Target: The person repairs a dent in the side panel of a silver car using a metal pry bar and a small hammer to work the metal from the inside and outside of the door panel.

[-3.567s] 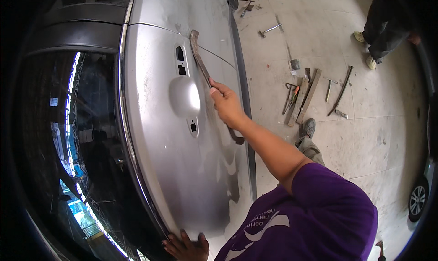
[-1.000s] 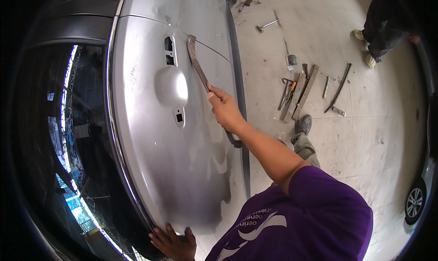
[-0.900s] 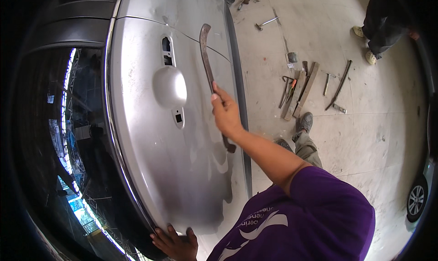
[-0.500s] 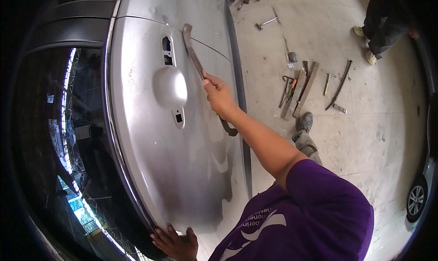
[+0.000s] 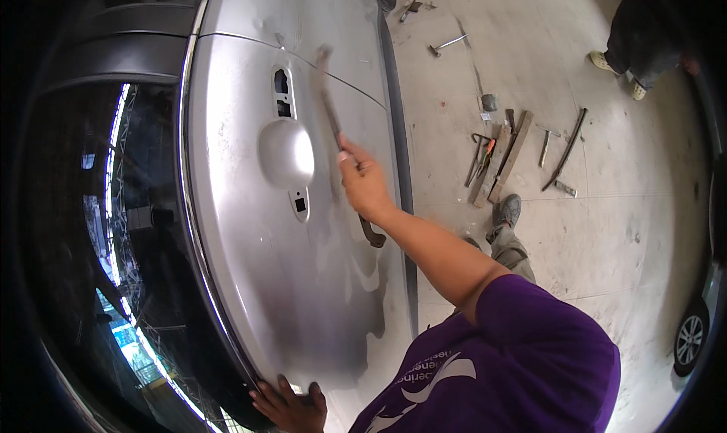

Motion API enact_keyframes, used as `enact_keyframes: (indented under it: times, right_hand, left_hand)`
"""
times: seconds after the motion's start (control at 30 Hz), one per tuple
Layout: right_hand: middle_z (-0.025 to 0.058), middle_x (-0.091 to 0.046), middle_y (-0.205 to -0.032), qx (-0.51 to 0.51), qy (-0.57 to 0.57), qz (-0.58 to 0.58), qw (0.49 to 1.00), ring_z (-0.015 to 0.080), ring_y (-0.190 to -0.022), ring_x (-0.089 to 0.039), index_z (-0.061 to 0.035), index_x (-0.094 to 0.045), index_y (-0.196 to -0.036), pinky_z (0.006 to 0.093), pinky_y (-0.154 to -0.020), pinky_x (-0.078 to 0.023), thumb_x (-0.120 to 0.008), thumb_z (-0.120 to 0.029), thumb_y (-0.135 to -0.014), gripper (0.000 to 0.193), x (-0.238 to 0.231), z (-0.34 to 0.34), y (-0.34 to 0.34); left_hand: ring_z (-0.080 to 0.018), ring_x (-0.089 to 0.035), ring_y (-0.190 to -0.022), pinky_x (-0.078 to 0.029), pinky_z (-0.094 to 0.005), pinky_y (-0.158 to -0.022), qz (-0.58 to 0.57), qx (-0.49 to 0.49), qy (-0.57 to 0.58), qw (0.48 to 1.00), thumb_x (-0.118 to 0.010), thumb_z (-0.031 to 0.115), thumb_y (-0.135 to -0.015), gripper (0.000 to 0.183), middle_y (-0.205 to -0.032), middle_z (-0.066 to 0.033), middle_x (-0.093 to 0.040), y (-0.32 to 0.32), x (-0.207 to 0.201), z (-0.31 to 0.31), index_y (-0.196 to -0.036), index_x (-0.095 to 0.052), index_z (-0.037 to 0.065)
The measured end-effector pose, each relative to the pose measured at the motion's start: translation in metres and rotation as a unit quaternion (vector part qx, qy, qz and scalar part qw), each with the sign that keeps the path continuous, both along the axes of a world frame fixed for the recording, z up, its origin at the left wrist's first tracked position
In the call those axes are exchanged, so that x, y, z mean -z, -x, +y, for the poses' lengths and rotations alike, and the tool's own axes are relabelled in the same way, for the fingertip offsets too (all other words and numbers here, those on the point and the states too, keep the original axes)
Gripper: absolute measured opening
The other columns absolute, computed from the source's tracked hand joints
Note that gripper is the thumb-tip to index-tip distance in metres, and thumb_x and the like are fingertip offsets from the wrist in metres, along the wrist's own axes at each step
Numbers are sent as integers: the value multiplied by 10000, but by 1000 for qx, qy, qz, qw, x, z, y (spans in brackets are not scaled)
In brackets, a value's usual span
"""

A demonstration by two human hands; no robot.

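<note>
My right hand is wrapped round the middle of a long, rusty, bent metal body spoon. Its far end is smeared by motion over a silver car door; whether it touches the metal I cannot tell. The hooked near end sticks out below my hand. Left of the spoon, the door has a rounded handle recess with an open slot above and a smaller square hole below. My left hand lies with spread fingers on the door's near end, beside the window trim.
Dark window glass runs along the left. On the floor to the right lie a hammer, wooden bars, a T-shaped tool and a dark rod. Another person's legs stand at the far right.
The spoon's far end has swung slightly right and is now blurred; its hooked end has shifted left and nearer. My left hand keeps its place. The view has shifted a little.
</note>
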State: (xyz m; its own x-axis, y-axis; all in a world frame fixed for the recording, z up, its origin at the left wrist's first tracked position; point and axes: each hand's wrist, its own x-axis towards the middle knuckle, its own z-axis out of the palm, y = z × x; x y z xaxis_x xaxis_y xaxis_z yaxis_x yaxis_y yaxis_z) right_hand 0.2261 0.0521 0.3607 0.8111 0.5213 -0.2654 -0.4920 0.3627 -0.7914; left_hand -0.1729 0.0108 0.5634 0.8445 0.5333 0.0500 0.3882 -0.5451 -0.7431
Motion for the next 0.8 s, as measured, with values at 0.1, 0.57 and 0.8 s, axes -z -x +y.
enact_keyframes:
  times: [0.1, 0.57, 0.8]
  right_hand:
    - [108, -632, -1216, -23, 41, -2, 999, 120, -897, -562, -68, -521, -1373, 273, -875, -447, -529, -255, -976, 439, 20, -6, 2]
    - [107, -718, -907, -439, 736, -114, 502, 262, -899, -690, -67, -729, -925, 390, -778, -540, -622, -336, -818, 308, 276, -560, 84]
    - [235, -690, -980, -340, 770, 98, 530, 355, -966, -674, -20, -693, -1040, 426, -796, -542, -646, -211, -779, 327, 195, -787, 172]
  left_hand:
    - [-451, -222, -1421, -221, -607, -1116, 0, 2, 3, 1000, -379, 589, -947, 704, -1546, -211, -239, 0, -3, -4, -1505, -285, 170]
    - [-425, -285, -1409, -227, -582, -1136, -154, -15, 13, 988, -489, 466, -886, 615, -1504, -136, -379, -8, 4, -12, -1436, -419, 199]
    - [-444, -317, -1380, -240, -587, -1120, -267, 24, 62, 962, -582, 406, -850, 596, -1458, -134, -434, -45, 24, -23, -1383, -464, 167]
